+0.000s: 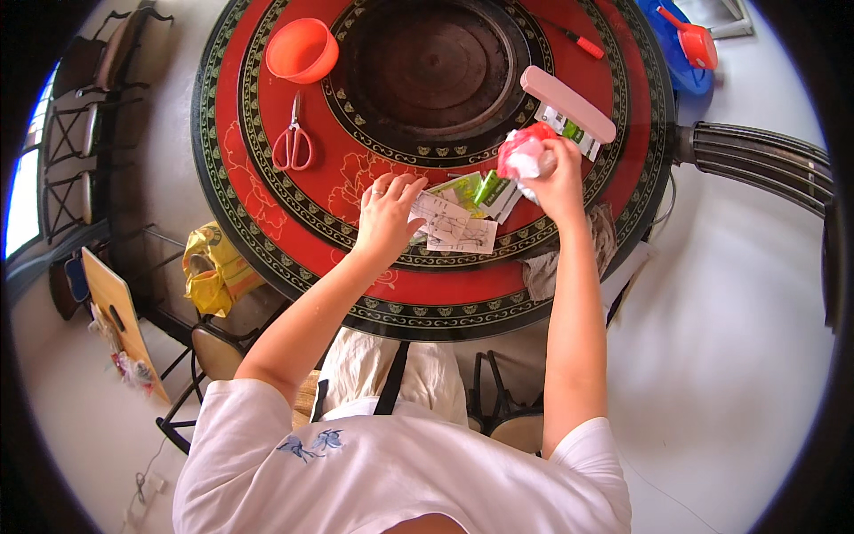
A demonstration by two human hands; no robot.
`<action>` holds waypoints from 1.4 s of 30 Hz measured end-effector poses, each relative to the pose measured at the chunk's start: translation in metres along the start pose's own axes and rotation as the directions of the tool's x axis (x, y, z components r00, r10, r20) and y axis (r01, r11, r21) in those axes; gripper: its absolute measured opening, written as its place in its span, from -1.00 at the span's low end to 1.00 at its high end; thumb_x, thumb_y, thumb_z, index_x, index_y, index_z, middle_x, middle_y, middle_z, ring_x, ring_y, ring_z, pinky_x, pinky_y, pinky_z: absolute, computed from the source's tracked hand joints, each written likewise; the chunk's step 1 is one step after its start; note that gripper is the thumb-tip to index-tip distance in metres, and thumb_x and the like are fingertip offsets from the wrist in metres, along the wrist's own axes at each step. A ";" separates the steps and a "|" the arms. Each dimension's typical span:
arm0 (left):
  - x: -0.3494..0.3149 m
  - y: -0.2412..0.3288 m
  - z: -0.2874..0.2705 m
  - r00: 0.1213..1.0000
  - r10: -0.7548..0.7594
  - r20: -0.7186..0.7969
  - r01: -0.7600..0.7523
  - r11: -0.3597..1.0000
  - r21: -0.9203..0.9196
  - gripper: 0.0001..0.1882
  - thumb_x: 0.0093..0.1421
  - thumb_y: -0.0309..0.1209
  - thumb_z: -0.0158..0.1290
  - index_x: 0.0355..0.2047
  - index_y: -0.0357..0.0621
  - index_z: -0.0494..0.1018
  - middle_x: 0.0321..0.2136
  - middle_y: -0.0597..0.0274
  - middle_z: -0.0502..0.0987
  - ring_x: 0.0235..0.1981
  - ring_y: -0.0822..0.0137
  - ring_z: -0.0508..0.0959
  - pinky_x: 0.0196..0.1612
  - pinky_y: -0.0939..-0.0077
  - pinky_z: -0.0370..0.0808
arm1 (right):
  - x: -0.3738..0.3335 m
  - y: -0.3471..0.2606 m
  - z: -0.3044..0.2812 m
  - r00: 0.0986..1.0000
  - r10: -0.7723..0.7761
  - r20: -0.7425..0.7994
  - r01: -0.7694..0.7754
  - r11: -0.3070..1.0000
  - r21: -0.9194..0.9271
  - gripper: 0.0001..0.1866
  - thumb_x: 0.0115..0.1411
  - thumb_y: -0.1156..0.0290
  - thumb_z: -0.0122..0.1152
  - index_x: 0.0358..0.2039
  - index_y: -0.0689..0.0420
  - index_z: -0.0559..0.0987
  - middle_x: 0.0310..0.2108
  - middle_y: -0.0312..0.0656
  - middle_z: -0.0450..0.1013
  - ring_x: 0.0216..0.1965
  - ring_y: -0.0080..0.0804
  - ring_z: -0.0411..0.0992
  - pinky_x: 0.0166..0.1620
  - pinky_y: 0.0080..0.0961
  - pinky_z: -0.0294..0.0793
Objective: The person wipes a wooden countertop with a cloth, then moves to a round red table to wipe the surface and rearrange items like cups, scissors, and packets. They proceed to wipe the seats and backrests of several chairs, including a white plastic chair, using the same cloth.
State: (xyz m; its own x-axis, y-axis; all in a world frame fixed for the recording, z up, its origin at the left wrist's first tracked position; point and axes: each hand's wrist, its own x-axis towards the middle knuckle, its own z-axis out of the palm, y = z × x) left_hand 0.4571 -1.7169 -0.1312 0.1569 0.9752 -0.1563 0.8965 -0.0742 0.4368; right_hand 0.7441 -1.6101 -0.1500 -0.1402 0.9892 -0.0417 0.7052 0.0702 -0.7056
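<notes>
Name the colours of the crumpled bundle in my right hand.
The bundle is red and white, clearest in the head view.

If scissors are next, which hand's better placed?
Left, probably: the left hand is nearer the pink-handled scissors and looks open, while the right hand grips a crumpled red-and-white bundle.
</notes>
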 end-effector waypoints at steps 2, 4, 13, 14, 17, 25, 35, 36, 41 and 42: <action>0.002 0.001 0.001 1.000 0.020 0.011 -0.020 0.999 0.034 -0.26 -0.03 -0.34 0.35 0.20 0.03 0.35 0.10 0.25 0.40 0.20 0.08 0.29 0.20 0.11 0.26 | 0.005 0.017 -0.008 0.992 0.103 -0.073 -0.083 0.968 0.236 -0.32 -0.16 0.45 0.53 0.02 0.11 0.42 0.08 -0.07 0.31 0.11 -0.08 0.37 0.19 -0.21 0.40; 0.004 -0.001 0.001 1.000 -0.012 0.024 0.012 1.000 0.028 -0.26 -0.04 -0.33 0.35 0.19 0.02 0.36 0.08 0.26 0.41 0.20 0.09 0.30 0.21 0.10 0.23 | 0.001 0.013 -0.035 0.983 0.159 -0.092 -0.084 0.832 0.548 -0.38 -0.03 0.46 0.41 0.07 0.08 0.38 0.08 -0.10 0.38 0.06 -0.12 0.44 0.14 -0.17 0.47; 0.012 0.016 0.002 0.955 -0.199 0.219 0.175 0.977 0.126 -0.29 -0.07 -0.13 0.39 0.10 -0.01 0.43 -0.05 0.15 0.44 0.12 0.11 0.36 0.18 0.06 0.20 | -0.092 -0.010 -0.035 0.796 0.122 0.592 -0.509 0.663 0.548 0.17 -0.22 0.59 0.05 0.49 -0.10 -0.13 -0.24 -0.22 0.41 -0.19 -0.44 0.41 0.02 -0.55 0.40; 0.012 0.016 0.002 0.943 -0.217 0.250 0.189 0.973 0.131 -0.31 -0.07 -0.12 0.39 0.07 -0.01 0.45 -0.05 0.15 0.44 0.12 0.11 0.36 0.18 0.06 0.20 | -0.094 -0.015 -0.030 0.799 0.108 0.592 -0.498 0.671 0.550 0.17 -0.20 0.65 0.02 0.49 -0.13 -0.14 -0.29 -0.23 0.39 -0.26 -0.46 0.39 -0.03 -0.57 0.40; 0.014 0.021 -0.003 0.923 -0.247 0.295 0.206 0.965 0.163 -0.41 -0.04 -0.09 0.36 -0.02 -0.04 0.52 -0.06 0.21 0.46 0.12 0.14 0.37 0.15 0.06 0.22 | -0.085 -0.021 -0.027 0.766 0.131 0.629 -0.507 0.726 0.465 0.16 -0.15 0.62 0.07 0.49 -0.15 -0.16 -0.30 -0.20 0.39 -0.29 -0.44 0.39 -0.03 -0.56 0.40; 0.008 0.004 -0.010 0.906 -0.268 0.327 0.291 0.957 -0.021 -0.39 -0.02 -0.26 0.35 0.05 -0.09 0.44 -0.10 0.16 0.55 -0.11 0.12 0.58 0.06 0.06 0.32 | -0.078 -0.032 0.000 0.674 0.210 0.708 -0.540 0.795 0.278 0.14 -0.04 0.58 0.16 0.49 -0.18 -0.21 -0.16 -0.08 0.40 -0.21 -0.37 0.46 -0.04 -0.46 0.44; 0.008 -0.072 -0.056 0.923 -0.270 0.274 0.260 0.963 0.073 -0.42 0.03 -0.48 0.32 0.09 -0.13 0.44 0.02 0.10 0.47 0.00 0.12 0.53 0.08 0.27 0.55 | -0.095 -0.103 0.085 0.719 0.162 0.676 -0.480 0.819 0.314 0.16 -0.01 0.28 0.32 0.47 -0.06 -0.23 0.20 0.16 0.35 0.13 -0.09 0.45 0.15 -0.32 0.40; 0.011 -0.081 -0.061 0.939 -0.227 0.258 0.208 0.973 0.100 -0.42 0.02 -0.47 0.33 0.09 -0.12 0.44 0.01 0.11 0.47 0.00 0.13 0.52 0.09 0.28 0.54 | -0.091 -0.110 0.094 0.722 0.163 0.672 -0.478 0.820 0.314 0.15 0.00 0.24 0.32 0.47 -0.03 -0.22 0.23 0.16 0.32 0.17 -0.06 0.42 0.18 -0.34 0.38; 0.034 -0.118 -0.089 0.977 -0.071 0.202 0.013 0.961 0.276 -0.41 0.01 -0.50 0.30 0.10 -0.09 0.42 -0.02 0.16 0.44 0.13 0.14 0.40 0.19 0.14 0.34 | -0.077 -0.141 0.137 0.771 0.105 0.629 -0.437 0.805 0.401 0.15 0.02 0.22 0.31 0.42 0.31 -0.23 0.16 0.27 0.35 0.13 0.01 0.43 0.16 -0.37 0.38; 0.040 -0.126 -0.095 0.983 0.001 0.185 -0.055 0.956 0.287 -0.41 0.00 -0.52 0.28 0.10 -0.09 0.42 -0.03 0.15 0.43 0.13 0.13 0.39 0.20 0.13 0.31 | -0.076 -0.146 0.143 0.756 0.092 0.648 -0.461 0.777 0.429 0.14 0.02 0.23 0.31 0.42 0.30 -0.22 0.15 0.27 0.36 0.12 0.00 0.44 0.15 -0.38 0.38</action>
State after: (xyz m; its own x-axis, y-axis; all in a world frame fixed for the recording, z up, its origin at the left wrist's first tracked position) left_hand 0.3114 -1.6488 -0.1083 0.2317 0.9195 -0.3176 0.9677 -0.1846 0.1716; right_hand 0.5523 -1.7142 -0.1450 -0.4915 0.6717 -0.5543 0.3140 -0.4570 -0.8322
